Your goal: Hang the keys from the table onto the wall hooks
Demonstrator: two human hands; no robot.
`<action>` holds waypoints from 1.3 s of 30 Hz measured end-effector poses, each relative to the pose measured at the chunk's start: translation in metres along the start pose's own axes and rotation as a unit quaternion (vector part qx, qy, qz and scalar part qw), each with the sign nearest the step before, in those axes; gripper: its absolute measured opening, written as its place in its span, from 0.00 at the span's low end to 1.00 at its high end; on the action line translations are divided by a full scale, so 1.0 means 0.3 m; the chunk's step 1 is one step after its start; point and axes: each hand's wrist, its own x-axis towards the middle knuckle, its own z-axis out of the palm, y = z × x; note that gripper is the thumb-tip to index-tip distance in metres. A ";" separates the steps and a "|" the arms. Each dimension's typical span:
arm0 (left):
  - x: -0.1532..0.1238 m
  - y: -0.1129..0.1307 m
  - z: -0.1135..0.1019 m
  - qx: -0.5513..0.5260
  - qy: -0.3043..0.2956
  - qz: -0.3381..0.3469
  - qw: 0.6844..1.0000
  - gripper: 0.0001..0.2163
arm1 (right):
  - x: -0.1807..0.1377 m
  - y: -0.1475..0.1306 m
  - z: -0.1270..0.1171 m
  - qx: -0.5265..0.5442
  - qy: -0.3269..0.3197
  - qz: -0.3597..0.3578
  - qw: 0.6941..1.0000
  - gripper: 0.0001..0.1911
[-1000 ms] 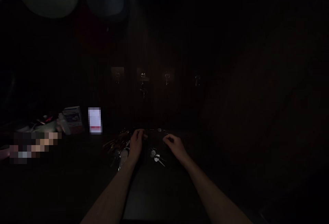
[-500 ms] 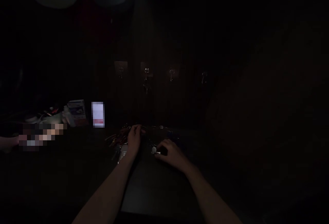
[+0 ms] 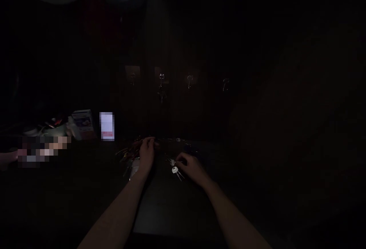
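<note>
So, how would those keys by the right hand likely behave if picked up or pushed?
The keys would probably swing loosely as a bunch, since they splay at different angles, though each looks like stiff metal. Their bright sheen suggests a smooth, somewhat slippery surface. With flat-looking heads, they seem more apt to slide than roll if pushed.

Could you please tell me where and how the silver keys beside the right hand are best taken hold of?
Probably pinch the silver keys by the broad, rounded head, coming from the right, where the right hand is; the thin blades slant toward the person, offering less surface.
</note>
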 end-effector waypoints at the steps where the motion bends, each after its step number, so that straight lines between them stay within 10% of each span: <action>1: 0.000 -0.003 0.001 0.005 -0.009 0.002 1.000 0.09 | 0.002 0.000 -0.003 0.012 0.008 0.015 1.000 0.06; 20: -0.060 -0.013 0.031 0.116 -0.298 0.124 0.940 0.11 | 0.029 0.002 -0.008 0.261 0.108 0.098 0.954 0.12; 39: -0.068 0.018 0.035 0.076 -0.291 0.115 0.947 0.08 | 0.032 -0.016 -0.014 0.331 0.140 0.084 0.929 0.16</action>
